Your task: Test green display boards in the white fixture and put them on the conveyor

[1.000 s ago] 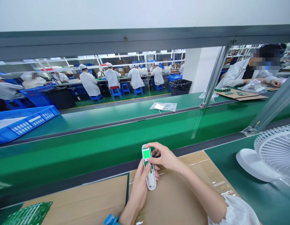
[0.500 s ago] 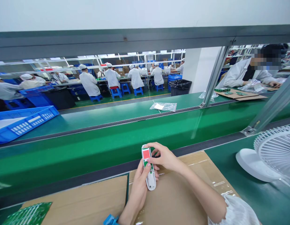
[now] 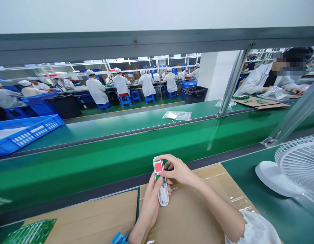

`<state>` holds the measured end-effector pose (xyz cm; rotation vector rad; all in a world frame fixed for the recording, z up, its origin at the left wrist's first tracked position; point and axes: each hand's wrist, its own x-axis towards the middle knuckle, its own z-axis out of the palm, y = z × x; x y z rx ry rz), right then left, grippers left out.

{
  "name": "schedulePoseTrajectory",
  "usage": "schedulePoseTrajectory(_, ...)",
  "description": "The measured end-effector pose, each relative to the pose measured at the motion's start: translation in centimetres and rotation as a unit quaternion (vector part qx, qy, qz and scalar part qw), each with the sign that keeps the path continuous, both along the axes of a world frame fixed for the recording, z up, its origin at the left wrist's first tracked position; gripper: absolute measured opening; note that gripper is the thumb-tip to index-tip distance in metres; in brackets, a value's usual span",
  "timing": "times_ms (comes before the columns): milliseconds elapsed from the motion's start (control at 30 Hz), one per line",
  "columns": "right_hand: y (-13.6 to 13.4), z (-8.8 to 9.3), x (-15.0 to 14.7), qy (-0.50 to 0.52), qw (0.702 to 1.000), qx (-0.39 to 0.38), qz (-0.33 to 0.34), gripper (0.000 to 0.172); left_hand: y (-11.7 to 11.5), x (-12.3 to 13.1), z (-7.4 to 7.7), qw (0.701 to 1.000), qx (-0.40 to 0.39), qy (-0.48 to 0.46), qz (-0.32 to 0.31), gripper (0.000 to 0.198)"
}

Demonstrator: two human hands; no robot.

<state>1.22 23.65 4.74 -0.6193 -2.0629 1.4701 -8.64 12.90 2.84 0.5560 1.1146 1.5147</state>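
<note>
A long white plastic device housing (image 3: 164, 199) with a green circuit board in it is held above the cardboard. A red square with a white border (image 3: 158, 166) shows at its upper end. My left hand (image 3: 153, 196) is closed around the lower half, thumb lying on the board. From the right, my right hand (image 3: 178, 171) reaches over the upper end. Its index finger touches the top edge and its thumb rests by the red square's lower border. Those two fingers grip the housing's upper part; the other fingers are partly hidden.
Cardboard sheets (image 3: 96, 213) cover the bench, with green circuit boards (image 3: 30, 232) at the lower left. A white fan (image 3: 299, 166) stands at right. Beyond the green conveyor belt (image 3: 121, 152) are a blue crate (image 3: 32, 134), a plastic bag (image 3: 181, 116) and a co-worker (image 3: 261, 79).
</note>
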Motion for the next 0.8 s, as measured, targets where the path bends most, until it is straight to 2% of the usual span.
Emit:
schedulePoseTrajectory(500,0.11,-0.2,-0.13,0.0,1.0,-0.012,0.001,0.042,-0.16,0.0,-0.1,1.0,0.001,0.007,0.001,0.057)
schedulePoseTrajectory(700,0.0,-0.13,-0.06,-0.002,1.0,-0.004,-0.021,0.04,-0.11,-0.06,-0.27,1.0,-0.007,0.019,0.001,0.038)
schedulePoseTrajectory(800,0.16,0.05,-0.12,0.017,0.998,0.023,-0.048,0.037,-0.02,-0.1,-0.4,1.0,0.008,0.024,0.003,0.038)
